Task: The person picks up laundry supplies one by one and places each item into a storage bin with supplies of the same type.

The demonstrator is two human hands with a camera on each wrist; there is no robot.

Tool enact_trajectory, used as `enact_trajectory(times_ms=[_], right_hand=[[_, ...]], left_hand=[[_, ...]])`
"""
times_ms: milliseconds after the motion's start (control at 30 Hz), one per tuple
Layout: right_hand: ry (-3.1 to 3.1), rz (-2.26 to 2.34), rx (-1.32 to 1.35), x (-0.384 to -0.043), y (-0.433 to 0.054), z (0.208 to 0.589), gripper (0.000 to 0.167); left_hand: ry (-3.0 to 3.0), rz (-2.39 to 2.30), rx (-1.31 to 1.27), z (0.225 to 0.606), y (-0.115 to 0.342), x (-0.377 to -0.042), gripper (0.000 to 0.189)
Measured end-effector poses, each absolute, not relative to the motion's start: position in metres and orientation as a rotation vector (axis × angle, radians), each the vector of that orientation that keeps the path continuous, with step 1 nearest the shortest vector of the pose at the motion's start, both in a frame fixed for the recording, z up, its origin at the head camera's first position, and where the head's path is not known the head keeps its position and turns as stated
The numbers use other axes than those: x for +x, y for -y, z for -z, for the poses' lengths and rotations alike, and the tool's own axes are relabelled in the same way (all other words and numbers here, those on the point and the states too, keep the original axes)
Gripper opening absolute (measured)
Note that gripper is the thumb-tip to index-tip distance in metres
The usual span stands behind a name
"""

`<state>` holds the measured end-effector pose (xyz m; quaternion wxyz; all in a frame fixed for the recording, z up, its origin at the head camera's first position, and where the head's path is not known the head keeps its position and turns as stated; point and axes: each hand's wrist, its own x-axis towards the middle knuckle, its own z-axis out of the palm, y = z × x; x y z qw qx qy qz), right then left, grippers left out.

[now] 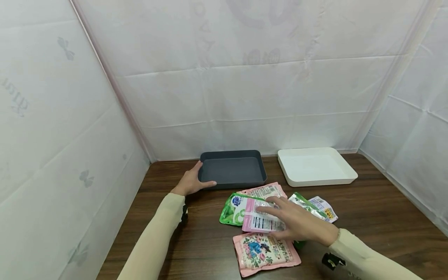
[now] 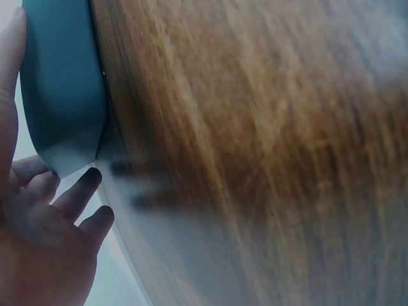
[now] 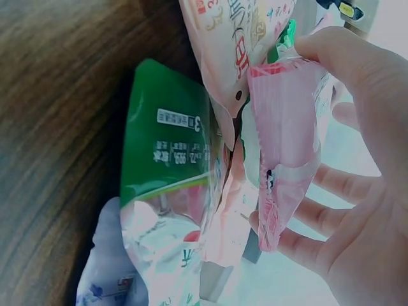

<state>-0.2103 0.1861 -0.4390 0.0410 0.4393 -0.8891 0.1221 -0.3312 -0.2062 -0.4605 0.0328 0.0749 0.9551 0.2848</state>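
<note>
My left hand (image 1: 190, 181) rests at the left front corner of a dark grey tray (image 1: 231, 185), thumb along the front edge and fingers spread along the left side. In the left wrist view the fingertips show by the corner of the same tray (image 2: 64, 83). My right hand (image 1: 295, 219) grips a pink packet (image 1: 263, 224) with a barcode, its thumb at the near edge and fingers across the far part. The right wrist view shows that packet (image 3: 287, 121) between thumb and fingers. Under it lies a green and white packet (image 1: 229, 212).
A pink flowered packet (image 1: 262, 252) lies nearest me, and another pink packet (image 1: 271, 189) behind the pile. Right of the hand are a green and silver packet (image 1: 306, 204) and a pale purple packet (image 1: 325, 208). A white tray (image 1: 318, 182) stands back right, before a white cloth wall (image 1: 245, 97).
</note>
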Motion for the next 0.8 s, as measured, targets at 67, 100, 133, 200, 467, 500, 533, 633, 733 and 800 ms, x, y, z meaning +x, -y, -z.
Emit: enact_trajectory(times_ms=[67,100,133,200,467,500,533,633,733,800], right_hand=[[2.715,-0.364,1.350,-0.211,-0.186,0.438,0.074],[2.710,-0.362,1.352,-0.212,-0.186,0.438,0.074],[2.707,-0.356,1.353,-0.212,-0.186,0.437,0.075],[2.703,-0.357,1.362,-0.214,-0.187,0.436,0.075],[2.707,-0.341,1.374,-0.218,-0.186,0.426,0.073],[2.701,-0.332,1.373,-0.219,-0.186,0.425,0.073],[2.693,-0.325,1.373,-0.219,-0.186,0.424,0.073],[2.658,-0.320,1.379,-0.221,-0.185,0.422,0.073],[2.621,-0.320,1.393,-0.224,-0.184,0.422,0.073],[2.599,-0.327,1.401,-0.226,-0.184,0.421,0.073]], left_hand=[[-2.937,-0.877,0.231,0.460,0.206,-0.330,0.118],[-2.937,-0.878,0.231,0.460,0.206,-0.330,0.118],[-2.938,-0.874,0.230,0.460,0.206,-0.330,0.118],[-2.938,-0.870,0.228,0.460,0.206,-0.330,0.118],[-2.931,-0.871,0.206,0.459,0.205,-0.329,0.117],[-2.931,-0.870,0.203,0.459,0.205,-0.329,0.117],[-2.931,-0.870,0.201,0.459,0.205,-0.329,0.117],[-2.928,-0.874,0.197,0.458,0.205,-0.329,0.117],[-2.923,-0.884,0.195,0.458,0.205,-0.328,0.116],[-2.922,-0.888,0.195,0.458,0.205,-0.327,0.116]])
